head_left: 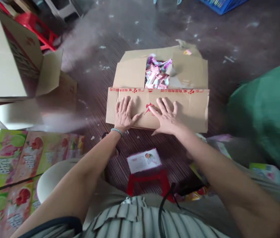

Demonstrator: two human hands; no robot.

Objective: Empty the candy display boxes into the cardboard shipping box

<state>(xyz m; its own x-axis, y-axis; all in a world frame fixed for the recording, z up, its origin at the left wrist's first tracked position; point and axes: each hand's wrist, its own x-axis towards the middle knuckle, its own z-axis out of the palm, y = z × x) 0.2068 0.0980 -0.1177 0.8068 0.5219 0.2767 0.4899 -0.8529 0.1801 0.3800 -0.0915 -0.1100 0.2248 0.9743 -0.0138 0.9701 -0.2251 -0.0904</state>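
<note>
A brown cardboard box [189, 71] stands on the floor straight ahead, its near flap [194, 107] printed with red characters. Both my hands lie flat on that near flap. My left hand [124, 114] has its fingers spread, a light bracelet at the wrist. My right hand [166, 115] rests beside it, fingers stretched out over the red print. Through the gap between the flaps show several pink and white sachets [157, 74] inside the box.
A large open carton [8, 56] stands at the left beside a red stool [37, 28]. Stacked fruit-printed packs [8, 165] lie at the lower left. A small red stool [147, 180] bears a card near my knees. A green sack [268, 109] fills the right.
</note>
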